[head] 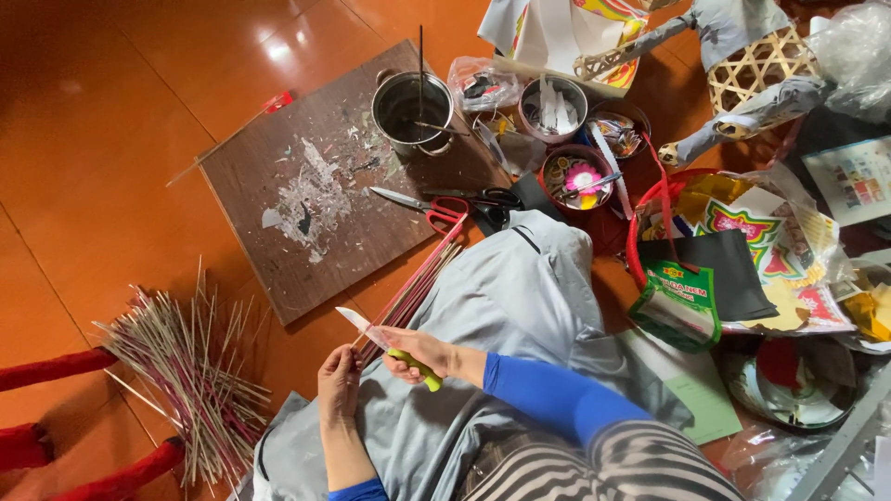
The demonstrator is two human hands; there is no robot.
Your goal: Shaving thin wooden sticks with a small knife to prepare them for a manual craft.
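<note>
Green plastic shows in my right hand: it is closed around the handle of a small knife, blade pointing up-left. My left hand is curled around the near end of a bundle of thin pink sticks, just below the blade. The bundle runs up across the grey cloth on my lap toward red-handled scissors on a scarred wooden board. A metal pot stands at the board's far corner. A loose heap of cut sticks lies on the orange floor to my left.
</note>
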